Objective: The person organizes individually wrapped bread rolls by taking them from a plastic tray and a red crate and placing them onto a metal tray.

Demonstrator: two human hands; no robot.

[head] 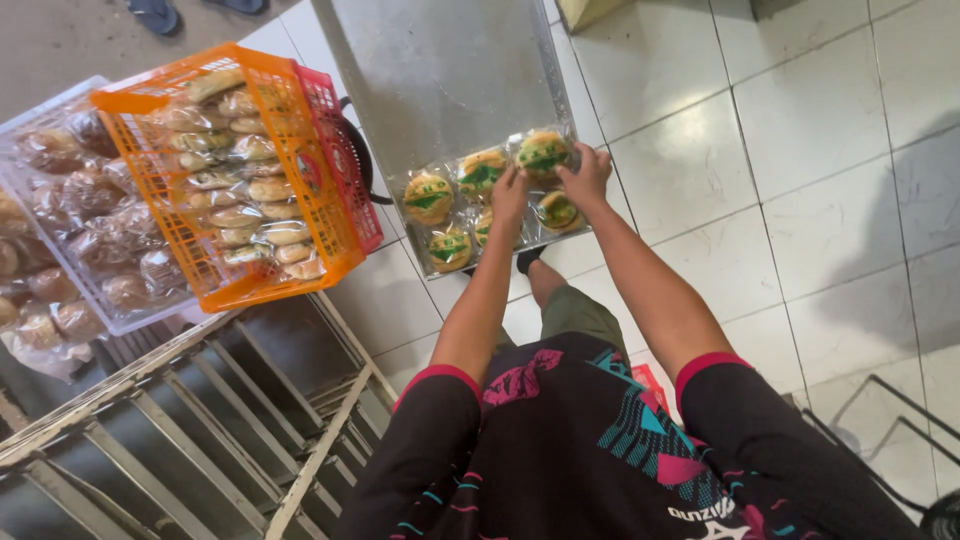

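A clear crate [60, 250] of wrapped buns sits far left, an orange basket [230, 170] of packed bread beside it on a metal rack [200, 420]. On the steel tray [440, 70], wrapped buns [430, 198] lie in rows. The left hand [509, 192] rests on one; the right hand [587, 175] pinches the top bun [543, 153]. The hands are near each other but apart.

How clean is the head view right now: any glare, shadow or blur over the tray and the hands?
Head view: daylight is even; the bare steel tray shows a dull sheen, no blown-out glare. The clear-wrapped round buns carry small highlights on the plastic. Left hand and right hand are slightly soft. A broad shadow darkens the white floor tiles at right. Wide-lens bending tilts the orange plastic basket.
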